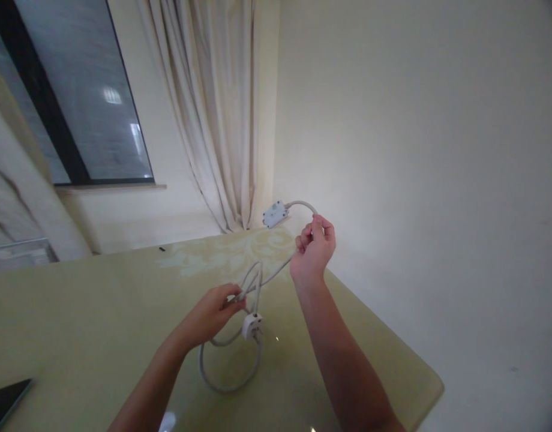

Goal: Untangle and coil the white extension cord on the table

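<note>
My left hand pinches several gathered loops of a white power cord above the table. The cord's white plug hangs just right of that hand, and a loop droops below it toward the table. My right hand is raised higher and closed on the same cord near its other end. A small white socket block sticks out to the left above that hand. A stretch of cord runs slack between the two hands.
A glossy yellow-green table with a pale floral pattern fills the lower view; its rounded corner is at the right. A dark flat device lies at the lower left edge. Cream curtain, a window and a bare wall stand behind.
</note>
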The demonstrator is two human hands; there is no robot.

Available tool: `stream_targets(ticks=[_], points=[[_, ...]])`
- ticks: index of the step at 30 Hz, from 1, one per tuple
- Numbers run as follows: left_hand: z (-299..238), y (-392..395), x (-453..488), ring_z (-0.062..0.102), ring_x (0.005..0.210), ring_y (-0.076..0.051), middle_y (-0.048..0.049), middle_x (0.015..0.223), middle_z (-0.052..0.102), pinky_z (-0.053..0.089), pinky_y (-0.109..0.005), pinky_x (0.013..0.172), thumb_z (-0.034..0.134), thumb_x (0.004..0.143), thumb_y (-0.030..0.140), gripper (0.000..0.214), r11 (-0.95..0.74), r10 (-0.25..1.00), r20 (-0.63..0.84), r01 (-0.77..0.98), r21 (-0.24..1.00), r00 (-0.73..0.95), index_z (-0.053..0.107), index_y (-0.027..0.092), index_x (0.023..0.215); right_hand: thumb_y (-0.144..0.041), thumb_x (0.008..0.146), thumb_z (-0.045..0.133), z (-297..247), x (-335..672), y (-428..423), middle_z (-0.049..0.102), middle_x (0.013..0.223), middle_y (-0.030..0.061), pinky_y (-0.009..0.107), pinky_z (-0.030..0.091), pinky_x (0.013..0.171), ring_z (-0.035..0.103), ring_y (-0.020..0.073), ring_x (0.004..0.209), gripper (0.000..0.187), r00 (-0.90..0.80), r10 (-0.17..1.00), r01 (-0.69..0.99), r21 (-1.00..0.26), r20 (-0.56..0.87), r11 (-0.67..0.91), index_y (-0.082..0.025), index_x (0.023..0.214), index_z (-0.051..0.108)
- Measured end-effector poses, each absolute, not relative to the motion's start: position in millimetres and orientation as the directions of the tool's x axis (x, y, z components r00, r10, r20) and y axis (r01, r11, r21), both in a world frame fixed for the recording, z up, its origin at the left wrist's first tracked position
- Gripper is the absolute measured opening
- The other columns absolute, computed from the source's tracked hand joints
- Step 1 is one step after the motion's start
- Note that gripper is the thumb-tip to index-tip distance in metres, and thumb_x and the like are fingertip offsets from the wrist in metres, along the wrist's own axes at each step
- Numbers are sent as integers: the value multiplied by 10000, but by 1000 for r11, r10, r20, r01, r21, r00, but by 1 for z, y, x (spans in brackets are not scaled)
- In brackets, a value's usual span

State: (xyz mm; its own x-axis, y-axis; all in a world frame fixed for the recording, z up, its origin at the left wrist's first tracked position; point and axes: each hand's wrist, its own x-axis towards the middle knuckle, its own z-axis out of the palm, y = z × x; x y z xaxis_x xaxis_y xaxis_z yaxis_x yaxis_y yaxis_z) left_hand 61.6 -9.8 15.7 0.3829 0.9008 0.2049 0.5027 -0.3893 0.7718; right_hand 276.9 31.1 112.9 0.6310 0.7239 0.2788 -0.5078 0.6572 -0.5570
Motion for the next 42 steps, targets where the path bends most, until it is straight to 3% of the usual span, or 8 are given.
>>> stream_targets(ticks=[4,9,13,18,22,25,34,42], points=[[2,-2,68,616,678,-207,-35,712,699,412,-279,649,648,890,435,262,-352,932,263,438,827,251,643,218,743,-477,757,782,108,281,39,433,604,-100,242,170,406,242,62,438,375,559,792,-537,-620,246,572,-240,864,511],[8,-2,65,629,730,-217,-61,786,717,448,-298,691,695,837,429,234,-341,940,331,246,907,81,696,202,778,-511,727,824,106,291,45,462,637,-90,241,230,404,279,47,437,448,459,837,-546,-648,300,531,-227,782,481],[19,-5,66,538,597,-149,-20,639,623,423,-269,630,644,884,550,398,-270,958,275,64,961,-83,663,185,725,-427,718,847,108,292,44,536,655,-78,226,310,431,383,51,459,377,380,871,-589,-644,313,488,-210,804,551],[33,-9,63,370,463,-90,60,531,448,277,-230,464,688,830,556,393,-137,989,127,-157,978,-72,613,182,732,-337,668,863,110,286,42,690,766,-15,217,431,504,531,73,549,330,256,920,-589,-707,297,392,-180,881,665],[47,-15,53,353,478,-84,59,528,433,278,-226,477,710,834,542,409,-160,986,154,-124,979,-57,595,182,678,-340,700,828,110,281,39,764,896,26,237,484,576,579,91,604,397,205,933,-515,-778,296,360,-187,1043,699],[56,-21,46,367,504,-95,55,513,461,272,-227,502,741,834,529,352,-227,971,225,-15,974,-81,706,179,820,-374,777,757,109,280,38,773,905,33,252,489,612,592,106,633,405,185,920,-381,-838,344,390,-196,1138,714],[74,-32,42,355,529,-101,58,526,446,271,-237,529,747,839,544,366,-374,917,354,-87,923,-184,733,183,899,-459,891,626,104,279,40,762,802,51,284,504,702,656,163,740,290,155,861,-114,-857,485,503,-192,889,739],[74,-31,37,370,566,-113,49,561,464,276,-245,547,755,843,547,373,-367,911,349,-46,929,-221,744,185,934,-454,943,601,106,279,38,781,923,53,271,502,723,656,154,788,277,119,826,-60,-826,552,561,-206,977,722]])
